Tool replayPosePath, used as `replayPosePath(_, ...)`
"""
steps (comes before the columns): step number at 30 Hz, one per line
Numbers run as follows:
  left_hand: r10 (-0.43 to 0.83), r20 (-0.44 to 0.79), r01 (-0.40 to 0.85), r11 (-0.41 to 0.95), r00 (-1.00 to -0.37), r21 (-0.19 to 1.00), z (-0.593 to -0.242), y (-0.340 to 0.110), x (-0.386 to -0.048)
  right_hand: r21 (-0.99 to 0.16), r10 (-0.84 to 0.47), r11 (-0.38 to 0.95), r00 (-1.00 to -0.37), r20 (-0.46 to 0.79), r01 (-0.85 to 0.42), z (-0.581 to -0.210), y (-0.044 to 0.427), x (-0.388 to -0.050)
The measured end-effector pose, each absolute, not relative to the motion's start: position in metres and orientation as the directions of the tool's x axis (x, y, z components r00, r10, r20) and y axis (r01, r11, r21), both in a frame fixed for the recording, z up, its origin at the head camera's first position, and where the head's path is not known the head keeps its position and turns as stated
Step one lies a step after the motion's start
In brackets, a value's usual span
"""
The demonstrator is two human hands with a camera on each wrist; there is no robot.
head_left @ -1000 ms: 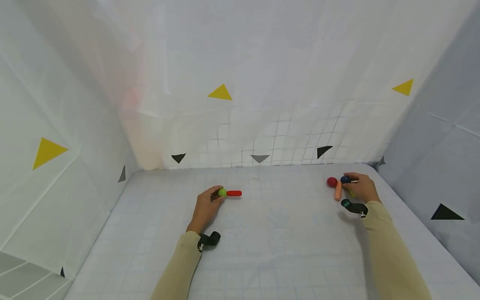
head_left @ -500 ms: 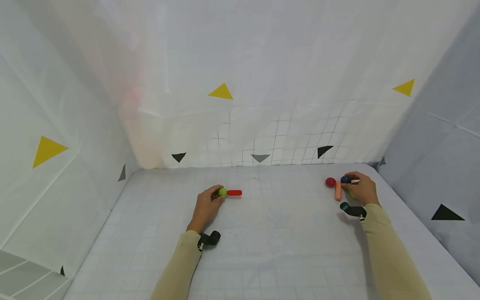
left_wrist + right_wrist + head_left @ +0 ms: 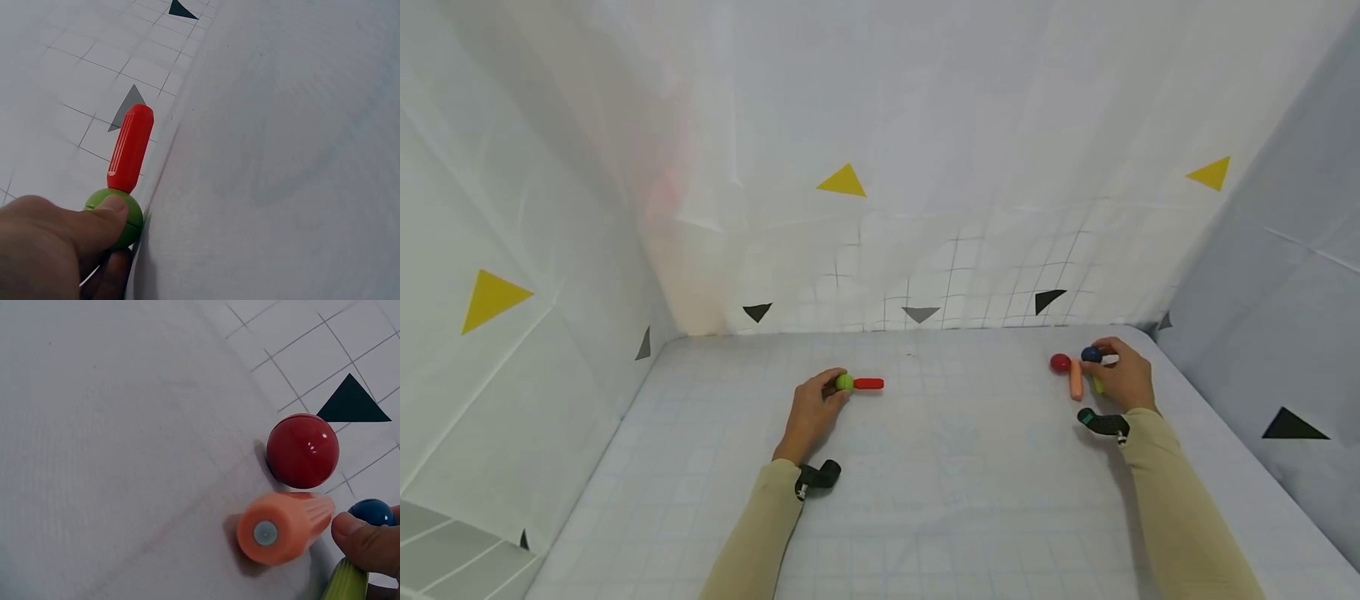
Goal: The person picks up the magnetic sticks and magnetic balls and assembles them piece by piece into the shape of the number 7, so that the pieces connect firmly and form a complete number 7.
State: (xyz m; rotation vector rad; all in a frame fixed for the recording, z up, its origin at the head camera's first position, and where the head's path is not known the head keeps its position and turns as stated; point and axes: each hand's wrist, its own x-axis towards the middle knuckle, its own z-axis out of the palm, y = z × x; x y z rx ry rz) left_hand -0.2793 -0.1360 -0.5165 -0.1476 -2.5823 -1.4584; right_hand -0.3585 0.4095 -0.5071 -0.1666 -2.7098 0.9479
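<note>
My left hand pinches a green ball between thumb and fingers. From that ball a red ribbed handle sticks out to the right, like a small maraca; in the left wrist view the red handle meets the green ball. At the table's far right, my right hand holds a dark blue ball between thumb and fingers. Under that hand lies a partly hidden lime-green handle. Left of it are an orange handle with a grey round end and a glossy red ball.
A white grid-marked cloth covers the table. White sheet walls with yellow and black triangles rise at the back, left and right. The right wall stands close to my right hand.
My right hand has shifted slightly away from me with the blue ball. A white stick seen beside that ball before is now out of sight. The left hand keeps its place.
</note>
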Motion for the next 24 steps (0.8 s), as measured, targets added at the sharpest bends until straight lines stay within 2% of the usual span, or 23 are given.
replayPosePath(12,-0.001,0.179,0.155,0.499,-0.984,0.853,-0.513,-0.136,-0.278,-0.621,0.204,0.784,-0.951,0.232,0.017,-0.501,0.405,-0.351)
replayPosePath(24,0.001,0.185,0.161,0.498,-0.983,0.852,-0.514,-0.136,-0.278,-0.607,0.201,0.793,-0.960,0.196,0.042,-0.491,0.403,-0.347)
